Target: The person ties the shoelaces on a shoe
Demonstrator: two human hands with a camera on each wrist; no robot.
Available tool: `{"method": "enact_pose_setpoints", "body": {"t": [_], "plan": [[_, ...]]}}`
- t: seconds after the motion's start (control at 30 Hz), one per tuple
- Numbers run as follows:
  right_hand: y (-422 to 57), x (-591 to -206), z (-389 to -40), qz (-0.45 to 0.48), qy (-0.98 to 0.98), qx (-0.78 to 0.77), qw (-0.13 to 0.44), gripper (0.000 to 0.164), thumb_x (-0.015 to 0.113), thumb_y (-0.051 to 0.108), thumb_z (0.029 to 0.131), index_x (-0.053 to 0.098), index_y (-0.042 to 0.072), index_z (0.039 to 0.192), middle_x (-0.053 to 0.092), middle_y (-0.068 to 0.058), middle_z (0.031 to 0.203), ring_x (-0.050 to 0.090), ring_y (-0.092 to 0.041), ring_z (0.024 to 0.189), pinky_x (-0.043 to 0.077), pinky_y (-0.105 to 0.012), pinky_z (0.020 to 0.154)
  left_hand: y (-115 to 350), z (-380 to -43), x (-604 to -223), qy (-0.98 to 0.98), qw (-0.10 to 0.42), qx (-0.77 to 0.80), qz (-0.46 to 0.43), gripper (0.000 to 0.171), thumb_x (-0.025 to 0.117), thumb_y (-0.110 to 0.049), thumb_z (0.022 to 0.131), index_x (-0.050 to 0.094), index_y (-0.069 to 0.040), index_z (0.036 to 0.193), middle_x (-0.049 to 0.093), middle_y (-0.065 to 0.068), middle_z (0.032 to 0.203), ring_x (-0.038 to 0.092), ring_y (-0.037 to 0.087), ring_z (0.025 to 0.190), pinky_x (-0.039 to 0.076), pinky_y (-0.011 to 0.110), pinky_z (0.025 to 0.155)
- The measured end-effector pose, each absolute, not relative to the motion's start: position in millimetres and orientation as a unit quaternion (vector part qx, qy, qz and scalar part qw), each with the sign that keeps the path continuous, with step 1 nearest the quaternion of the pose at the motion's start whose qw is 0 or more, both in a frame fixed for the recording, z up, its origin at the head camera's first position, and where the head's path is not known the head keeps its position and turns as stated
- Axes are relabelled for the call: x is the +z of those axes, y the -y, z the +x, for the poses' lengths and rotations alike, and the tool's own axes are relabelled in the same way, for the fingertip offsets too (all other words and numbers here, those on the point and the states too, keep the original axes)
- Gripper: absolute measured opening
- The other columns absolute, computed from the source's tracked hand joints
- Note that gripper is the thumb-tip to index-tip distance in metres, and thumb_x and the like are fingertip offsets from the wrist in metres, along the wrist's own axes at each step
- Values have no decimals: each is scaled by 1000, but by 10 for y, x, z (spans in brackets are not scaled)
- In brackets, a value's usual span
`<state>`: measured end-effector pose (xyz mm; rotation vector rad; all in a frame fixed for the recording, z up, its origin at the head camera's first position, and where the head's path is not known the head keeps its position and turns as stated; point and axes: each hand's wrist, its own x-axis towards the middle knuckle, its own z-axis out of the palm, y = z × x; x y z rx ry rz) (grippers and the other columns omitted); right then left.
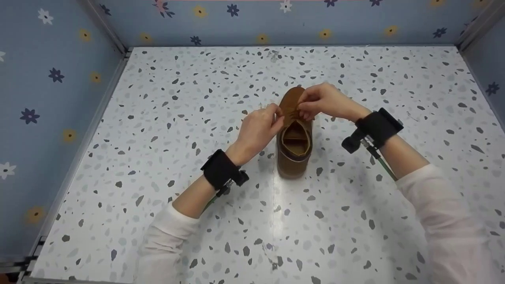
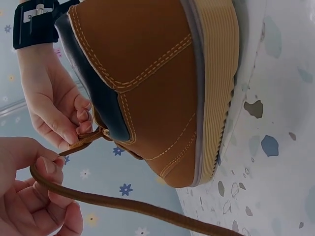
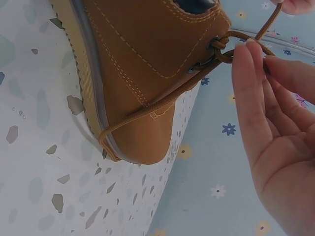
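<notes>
A brown ankle-high shoe [image 1: 292, 169] with a dark padded collar and a ribbed tan sole [image 2: 219, 78] stands upright, toe pointing away from me. My left hand [image 1: 256, 128] is at the left of its laces, pinching a brown shoelace [image 2: 147, 211] between thumb and forefinger; a long end of it trails off below. Across from it, my right hand [image 1: 323, 101] pinches the lace close to the top eyelets [image 3: 215, 44]. Another length of lace [image 3: 147, 110] runs down over the shoe's side to the sole near the toe.
The shoe stands on a white speckled tabletop [image 1: 189, 126]. Blue flowered panels [image 1: 276, 23] rise at the back and on both sides. Each wrist wears a black strap [image 1: 221, 169] with a small camera and a green cable.
</notes>
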<state>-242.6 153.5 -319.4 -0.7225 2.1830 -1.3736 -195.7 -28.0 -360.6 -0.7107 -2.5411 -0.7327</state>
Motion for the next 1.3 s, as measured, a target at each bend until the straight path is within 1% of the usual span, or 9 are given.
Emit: {"method": "enact_pose_setpoints", "body": {"t": [0.23, 0.63, 0.9, 1.07, 1.3], "plan": [[-1533, -3185, -2426, -260, -793, -498, 234, 18, 49, 7, 70, 48, -7, 81, 48, -23, 71, 47, -31, 61, 38, -36, 53, 253, -1918, -3583, 910, 184, -275, -248, 10, 45, -19, 70, 47, -11, 75, 41, -8, 52, 36, 2, 42, 27, 15, 37], [-1523, -3162, -2427, -257, -808, -477, 231, 19, 49, 10, 70, 49, -6, 80, 49, -21, 72, 47, -29, 61, 38, -34, 53, 161, -1833, -3562, 926, 124, -282, -220, 13, 46, -24, 69, 49, -12, 76, 45, -7, 57, 37, 3, 41, 27, 16, 35], [-1542, -3181, -2437, -268, -806, -474, 230, 21, 47, 10, 71, 48, -7, 82, 49, -21, 73, 47, -29, 61, 38, -34, 53, 84, -1793, -3548, 927, 117, -280, -221, 13, 46, -23, 69, 50, -12, 75, 48, -7, 58, 38, 3, 41, 29, 14, 35], [-1531, -3155, -2416, -266, -809, -473, 225, 18, 48, 10, 70, 49, -5, 81, 49, -19, 72, 47, -29, 61, 38, -35, 53, 48, -1762, -3557, 930, 105, -277, -216, 13, 45, -24, 70, 50, -13, 75, 44, -8, 54, 38, 3, 41, 29, 16, 36], [-1525, -3159, -2419, -268, -819, -461, 215, 17, 48, 11, 70, 50, -4, 80, 50, -18, 71, 48, -27, 60, 39, -30, 51, -39, -1695, -3565, 931, 94, -271, -225, 13, 44, -23, 70, 51, -15, 77, 46, -9, 57, 39, 2, 43, 29, 16, 36]]}}
